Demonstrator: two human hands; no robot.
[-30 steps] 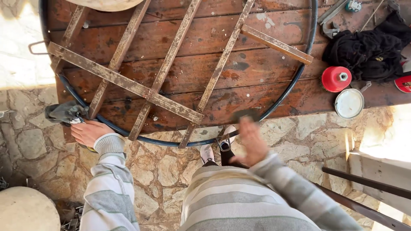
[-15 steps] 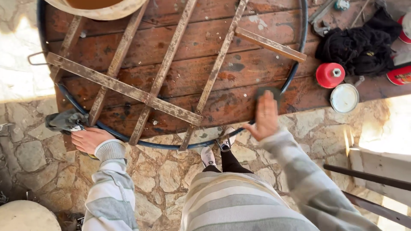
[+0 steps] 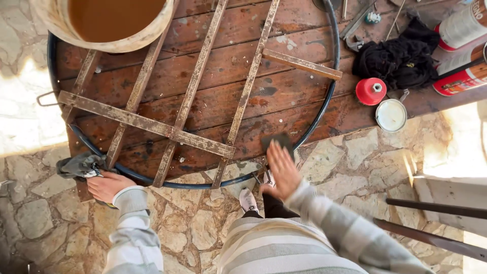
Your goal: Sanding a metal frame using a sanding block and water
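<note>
Right hand [image 3: 282, 170], fingers flat, is pressed on a dark sanding pad [image 3: 276, 141] at the round metal grate's [image 3: 195, 91] five o'clock rim; a grey rag [image 3: 81, 165] is gripped by the left hand [image 3: 105, 185] at eight o'clock.

I wore a soft knit top with broad grey and off-white stripes running across the chest and down both sleeves, with ribbed cuffs at the wrists. My left hand [image 3: 105, 185] and right hand [image 3: 282, 170] were bare. Below were dark trousers and light grey shoes [image 3: 248, 200] with white soles.
</note>
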